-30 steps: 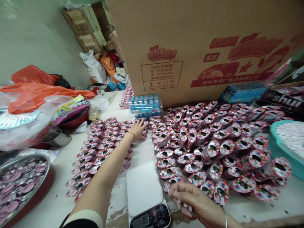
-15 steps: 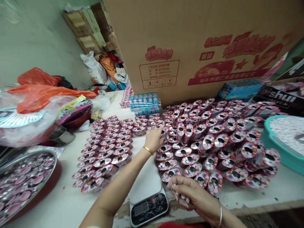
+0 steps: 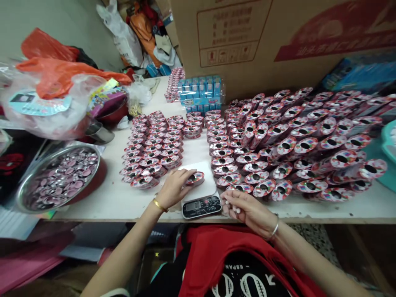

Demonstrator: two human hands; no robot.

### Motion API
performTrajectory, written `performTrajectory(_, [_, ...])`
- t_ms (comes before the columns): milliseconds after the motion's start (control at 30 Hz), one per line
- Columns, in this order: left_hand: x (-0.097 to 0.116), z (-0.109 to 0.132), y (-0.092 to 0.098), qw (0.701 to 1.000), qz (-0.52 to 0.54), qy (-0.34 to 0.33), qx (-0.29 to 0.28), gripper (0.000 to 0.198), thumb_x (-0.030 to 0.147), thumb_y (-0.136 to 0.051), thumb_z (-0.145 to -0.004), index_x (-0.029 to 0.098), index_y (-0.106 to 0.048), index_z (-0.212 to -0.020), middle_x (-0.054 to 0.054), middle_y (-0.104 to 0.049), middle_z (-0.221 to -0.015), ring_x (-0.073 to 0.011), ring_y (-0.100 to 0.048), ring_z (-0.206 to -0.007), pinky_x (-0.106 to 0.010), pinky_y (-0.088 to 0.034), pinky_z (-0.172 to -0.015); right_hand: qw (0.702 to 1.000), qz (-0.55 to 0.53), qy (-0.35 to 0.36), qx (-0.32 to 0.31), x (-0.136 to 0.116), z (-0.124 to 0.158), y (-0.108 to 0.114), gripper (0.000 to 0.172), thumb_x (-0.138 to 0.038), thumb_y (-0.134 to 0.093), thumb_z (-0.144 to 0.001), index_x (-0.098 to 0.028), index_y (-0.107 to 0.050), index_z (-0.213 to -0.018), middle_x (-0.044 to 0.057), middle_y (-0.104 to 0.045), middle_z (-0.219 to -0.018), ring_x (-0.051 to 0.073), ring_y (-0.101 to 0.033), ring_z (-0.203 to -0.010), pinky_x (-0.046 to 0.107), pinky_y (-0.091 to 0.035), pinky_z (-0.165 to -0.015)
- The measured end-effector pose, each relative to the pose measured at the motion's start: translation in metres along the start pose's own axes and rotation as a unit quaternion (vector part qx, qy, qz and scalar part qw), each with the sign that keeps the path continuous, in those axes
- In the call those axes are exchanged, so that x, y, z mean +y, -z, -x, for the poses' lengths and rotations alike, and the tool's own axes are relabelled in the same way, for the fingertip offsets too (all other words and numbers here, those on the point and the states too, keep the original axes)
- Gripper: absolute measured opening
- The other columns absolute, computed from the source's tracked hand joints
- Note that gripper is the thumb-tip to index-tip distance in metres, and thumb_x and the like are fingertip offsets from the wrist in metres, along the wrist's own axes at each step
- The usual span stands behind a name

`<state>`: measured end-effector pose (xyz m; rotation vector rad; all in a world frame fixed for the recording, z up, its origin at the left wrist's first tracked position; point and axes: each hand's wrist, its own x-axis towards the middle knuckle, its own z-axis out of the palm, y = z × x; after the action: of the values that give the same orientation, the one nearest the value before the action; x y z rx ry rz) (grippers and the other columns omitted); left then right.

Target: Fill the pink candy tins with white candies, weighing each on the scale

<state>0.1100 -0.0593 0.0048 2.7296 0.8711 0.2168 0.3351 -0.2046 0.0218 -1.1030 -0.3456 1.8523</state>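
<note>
My left hand [image 3: 173, 188], with a gold bangle at the wrist, rests its fingers on a red-and-white oval candy tin [image 3: 194, 179]. That tin lies on the white platform of a digital kitchen scale [image 3: 201, 206], whose display is lit. Just right of the scale, my right hand [image 3: 247, 209] is curled around several small white candies [image 3: 232, 205], which show between the fingers. Rows of similar oval tins with dark round openings [image 3: 253, 178] stand to the right, and more rows [image 3: 151, 150] stand to the left.
A steel tray of pink-and-silver lids [image 3: 58, 177] sits at the table's left. Plastic bags [image 3: 52, 78], a large printed carton [image 3: 235, 37] and a clear-wrapped pack of blue boxes [image 3: 201, 91] lie behind. A teal tub [image 3: 389, 144] sits at the right edge.
My left hand has moved from the tins down onto the scale, and a tin now lies on the platform. The view has tilted downward, showing the table's front edge and my red-and-black clothing.
</note>
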Motion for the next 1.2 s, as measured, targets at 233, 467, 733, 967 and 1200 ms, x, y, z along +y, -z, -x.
performTrajectory(233, [-0.002, 0.030, -0.013, 0.971, 0.073, 0.103, 0.201, 0.049, 0.042, -0.053, -0.084, 0.021, -0.042, -0.128, -0.009, -0.057, -0.112, -0.0207, -0.053, -0.104, -0.036, -0.041, -0.092, 0.999, 0.039, -0.009, -0.003, 0.001, 0.003, -0.003, 0.033, -0.028, -0.074, -0.068, -0.011, -0.059, -0.092, 0.003, -0.061, -0.076, 0.005, -0.052, -0.059, 0.016, -0.038, -0.053])
performTrajectory(467, [-0.017, 0.084, -0.068, 0.902, 0.158, 0.257, 0.308, 0.028, 0.035, -0.046, -0.088, 0.017, -0.057, -0.106, -0.006, -0.060, -0.091, -0.0150, -0.057, -0.081, -0.029, -0.047, -0.076, 0.989, 0.146, 0.003, 0.008, 0.003, 0.000, 0.001, 0.035, -0.034, -0.073, -0.068, -0.011, -0.059, -0.089, 0.002, -0.061, -0.070, 0.005, -0.048, -0.055, 0.018, -0.034, -0.049])
performTrajectory(733, [-0.024, 0.090, -0.093, 0.926, 0.081, 0.255, 0.265, 0.025, 0.035, -0.047, -0.087, 0.018, -0.059, -0.100, -0.006, -0.060, -0.086, -0.0180, -0.055, -0.082, -0.033, -0.043, -0.078, 0.933, 0.348, 0.093, -0.012, -0.040, -0.039, -0.041, 0.028, -0.033, -0.067, -0.072, -0.012, -0.060, -0.088, -0.005, -0.049, -0.052, 0.004, -0.038, -0.044, 0.019, -0.026, -0.045])
performTrajectory(967, [-0.025, 0.093, -0.092, 0.927, 0.081, 0.252, 0.267, 0.024, 0.034, -0.045, -0.088, 0.018, -0.059, -0.100, -0.006, -0.060, -0.088, -0.0186, -0.055, -0.085, -0.033, -0.042, -0.079, 0.786, 0.589, 0.190, -0.008, -0.047, -0.083, -0.078, 0.009, -0.009, -0.056, -0.077, -0.011, -0.063, -0.082, -0.001, -0.055, -0.064, 0.009, -0.047, -0.060, 0.023, -0.036, -0.062])
performTrajectory(1200, [-0.026, 0.091, -0.090, 0.928, 0.081, 0.246, 0.268, 0.023, 0.034, -0.045, -0.088, 0.018, -0.059, -0.098, -0.007, -0.061, -0.089, -0.0195, -0.055, -0.086, -0.034, -0.042, -0.079, 0.659, 0.716, 0.231, -0.033, -0.038, -0.095, -0.085, 0.014, -0.005, -0.054, -0.079, -0.012, -0.062, -0.088, 0.006, -0.053, -0.089, 0.014, -0.048, -0.081, 0.027, -0.037, -0.077])
